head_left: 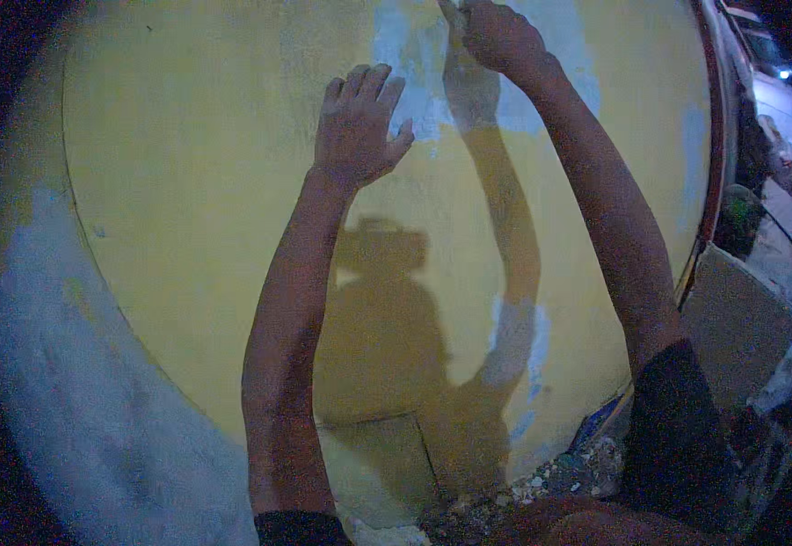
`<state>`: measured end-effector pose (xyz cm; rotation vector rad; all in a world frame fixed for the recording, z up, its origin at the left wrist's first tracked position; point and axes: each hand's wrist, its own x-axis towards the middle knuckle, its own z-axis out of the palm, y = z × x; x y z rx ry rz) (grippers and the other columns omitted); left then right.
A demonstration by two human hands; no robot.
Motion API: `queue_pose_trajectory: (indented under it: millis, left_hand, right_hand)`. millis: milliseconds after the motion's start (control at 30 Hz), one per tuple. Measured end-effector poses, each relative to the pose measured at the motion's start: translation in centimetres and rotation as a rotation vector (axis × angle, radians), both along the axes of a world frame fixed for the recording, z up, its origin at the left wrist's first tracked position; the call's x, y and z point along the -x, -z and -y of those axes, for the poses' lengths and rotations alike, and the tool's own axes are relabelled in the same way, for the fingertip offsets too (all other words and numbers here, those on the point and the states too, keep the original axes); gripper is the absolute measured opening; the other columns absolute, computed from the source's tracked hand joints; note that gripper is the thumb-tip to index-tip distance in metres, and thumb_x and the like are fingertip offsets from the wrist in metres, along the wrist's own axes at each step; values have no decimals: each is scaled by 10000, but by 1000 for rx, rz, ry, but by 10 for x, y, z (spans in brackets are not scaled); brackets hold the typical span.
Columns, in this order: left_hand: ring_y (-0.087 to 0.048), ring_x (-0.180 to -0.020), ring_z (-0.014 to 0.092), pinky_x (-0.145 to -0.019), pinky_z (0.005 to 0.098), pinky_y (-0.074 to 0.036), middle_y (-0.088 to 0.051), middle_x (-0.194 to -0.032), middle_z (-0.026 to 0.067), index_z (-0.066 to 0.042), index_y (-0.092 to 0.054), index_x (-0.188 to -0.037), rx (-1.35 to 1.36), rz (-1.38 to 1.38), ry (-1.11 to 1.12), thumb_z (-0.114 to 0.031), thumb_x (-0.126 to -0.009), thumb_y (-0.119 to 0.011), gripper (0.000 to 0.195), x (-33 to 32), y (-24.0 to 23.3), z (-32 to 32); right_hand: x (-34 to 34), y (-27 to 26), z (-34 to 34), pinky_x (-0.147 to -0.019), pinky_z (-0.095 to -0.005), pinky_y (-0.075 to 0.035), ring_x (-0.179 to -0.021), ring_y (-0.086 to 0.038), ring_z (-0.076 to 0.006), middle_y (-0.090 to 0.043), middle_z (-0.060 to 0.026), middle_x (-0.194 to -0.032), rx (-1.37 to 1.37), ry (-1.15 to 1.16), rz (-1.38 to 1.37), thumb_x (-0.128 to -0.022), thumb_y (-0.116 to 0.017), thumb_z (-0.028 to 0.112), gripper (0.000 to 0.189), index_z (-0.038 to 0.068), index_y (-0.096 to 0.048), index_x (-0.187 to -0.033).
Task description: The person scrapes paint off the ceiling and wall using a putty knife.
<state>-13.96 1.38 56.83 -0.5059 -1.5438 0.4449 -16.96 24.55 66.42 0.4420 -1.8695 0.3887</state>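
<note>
A yellow-painted wall with pale blue patches fills the space before me. My left hand is at the wall with its fingers spread and nothing in its grasp; whether the palm presses flat is hard to tell. Higher up, at the picture's top edge, my right hand is closed around a small hand tool, mostly hidden and cut off by the frame. It is over a large pale blue patch, where the yellow coat is absent. Shadows of my head and right arm fall across the wall.
Loose rubble lies along the wall's foot. A flat board leans at the right, beside a dark reddish edge strip. Beyond it is a lit area with a green plant. A grey-blue wall section curves at the lower left.
</note>
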Motion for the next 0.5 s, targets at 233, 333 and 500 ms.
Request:
queue_pose_trajectory:
  millis: [233,333,500]
  left_hand:
    - [-567,-1242,389,-1069,563,-409,-628,-1330,186,-48,-642,-1275,39,-1,122,-363,-864,-680,519,0,-8,1]
    - [-578,-1224,374,-1050,559,-423,-638,-1315,183,-46,-645,-1269,62,2,139,-364,-860,-684,520,3,-9,2]
    - [-583,-1217,366,-1037,549,-435,-639,-1314,184,-45,-647,-1272,172,4,130,-365,-856,-690,526,-6,-23,-5]
  right_hand:
    - [34,-81,-1,-842,-515,-570,-1021,-709,-422,-712,-273,-1140,55,8,-90,-1005,-597,373,474,-46,-610,-1227]
    - [27,-114,-12,-817,-506,-568,-1034,-699,-425,-704,-281,-1169,58,-40,-132,-1017,-563,530,649,-86,-595,-1221]
    - [25,-187,-71,-737,-465,-556,-945,-707,-303,-731,-209,-1053,-706,498,-298,-957,-660,482,523,-11,-631,-1129]
